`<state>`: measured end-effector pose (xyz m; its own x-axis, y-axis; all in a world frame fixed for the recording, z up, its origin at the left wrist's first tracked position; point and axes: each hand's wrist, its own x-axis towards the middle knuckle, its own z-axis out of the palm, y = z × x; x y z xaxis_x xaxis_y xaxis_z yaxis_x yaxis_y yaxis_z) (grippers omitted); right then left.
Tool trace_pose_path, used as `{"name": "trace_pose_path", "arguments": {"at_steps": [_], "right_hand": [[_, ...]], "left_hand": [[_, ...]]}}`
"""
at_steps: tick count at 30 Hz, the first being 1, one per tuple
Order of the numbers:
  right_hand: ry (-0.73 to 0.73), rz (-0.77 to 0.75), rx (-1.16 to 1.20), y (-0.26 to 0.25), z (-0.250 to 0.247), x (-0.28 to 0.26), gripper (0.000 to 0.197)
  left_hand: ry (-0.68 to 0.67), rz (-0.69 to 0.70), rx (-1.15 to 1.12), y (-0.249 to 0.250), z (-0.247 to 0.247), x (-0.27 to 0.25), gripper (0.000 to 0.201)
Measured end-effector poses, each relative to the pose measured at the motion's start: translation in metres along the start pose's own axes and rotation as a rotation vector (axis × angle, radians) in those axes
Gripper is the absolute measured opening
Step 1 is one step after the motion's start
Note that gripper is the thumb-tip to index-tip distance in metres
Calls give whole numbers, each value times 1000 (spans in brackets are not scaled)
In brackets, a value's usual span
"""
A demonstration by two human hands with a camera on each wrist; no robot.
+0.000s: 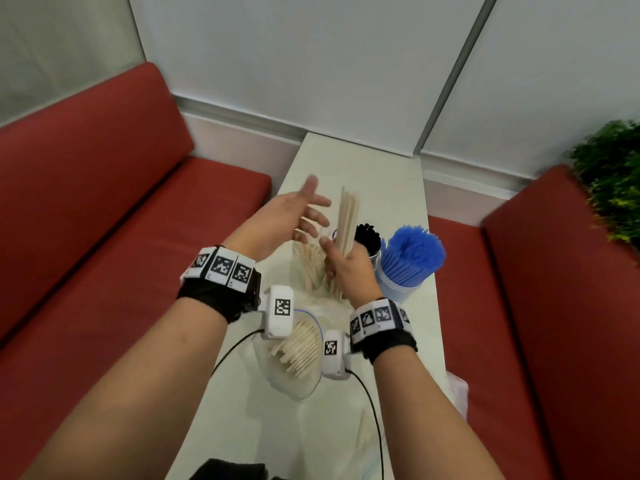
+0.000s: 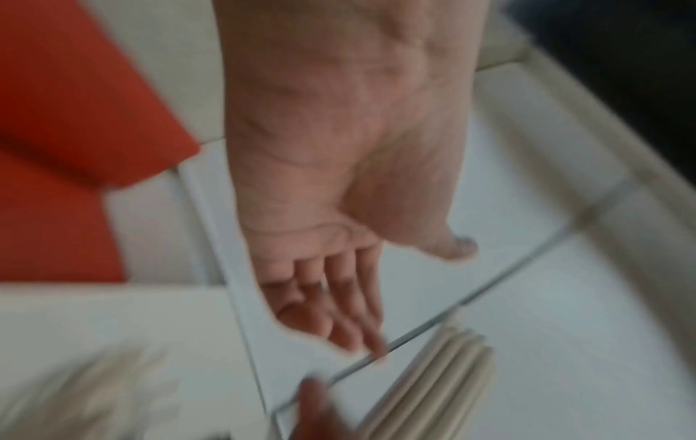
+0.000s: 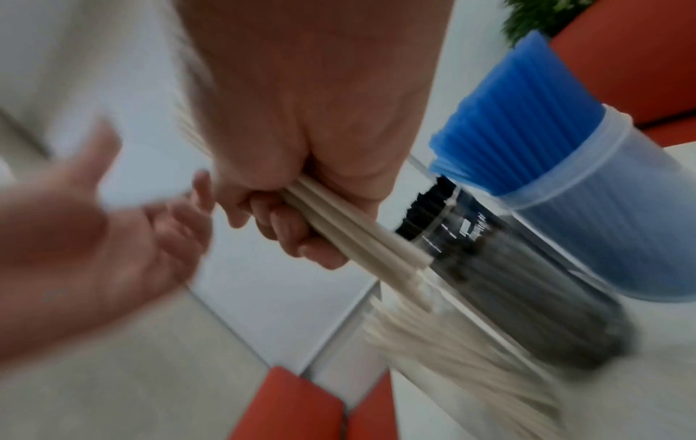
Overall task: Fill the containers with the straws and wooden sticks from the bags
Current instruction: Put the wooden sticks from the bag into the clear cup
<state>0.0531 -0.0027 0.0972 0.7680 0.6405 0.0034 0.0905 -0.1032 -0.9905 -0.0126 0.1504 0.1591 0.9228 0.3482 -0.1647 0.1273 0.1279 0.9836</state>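
**Sticks in my right fist, above the clear cup**

Both wrist views are smeared with blur; in the left wrist view only a palm and a few pale stick ends read clearly; my forearms and the wrist cameras cover part of the bag (image 1: 294, 382) on the table (image 1: 394, 188), so its full outline is hard to trace. My right hand (image 1: 349, 268) is clenched round a bundle of wooden sticks (image 1: 348, 220), fingers wrapped tight in the right wrist view, the bundle upright with its tips above my knuckles and its lower ends poking out below the hand; my left hand (image 1: 294, 216) is released, fingers spread and straight, just beside the bundle, holding nothing. Below both hands stands the clear cup (image 1: 308, 268) with wooden sticks leaning inside it; how full it is I cannot tell, my hands hide the rim. Just right of it sits a clear container of black straws (image 1: 367, 237), mostly hidden behind my right hand; next along, the tub of blue straws (image 1: 410, 258), packed and fanning out over its rim. More sticks lie heaped in the bag near me.
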Motion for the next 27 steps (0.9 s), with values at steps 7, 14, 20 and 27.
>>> {"name": "trace_pose_path", "arguments": {"at_steps": [7,14,20,27], "right_hand": [[39,-118,337,-83,-5,14,38],[-24,-93,202,-76,-4,2,26],[-62,-86,234,-85,-4,3,27],[33,-35,61,-73,-7,7,28]], "left_hand": [[-162,-472,-788,-66,41,-6,54],[-180,-439,-1110,-70,52,-2,24],[-263,-635,-911,-78,49,1,16],[-38,-664,-842,-89,41,10,20]]}}
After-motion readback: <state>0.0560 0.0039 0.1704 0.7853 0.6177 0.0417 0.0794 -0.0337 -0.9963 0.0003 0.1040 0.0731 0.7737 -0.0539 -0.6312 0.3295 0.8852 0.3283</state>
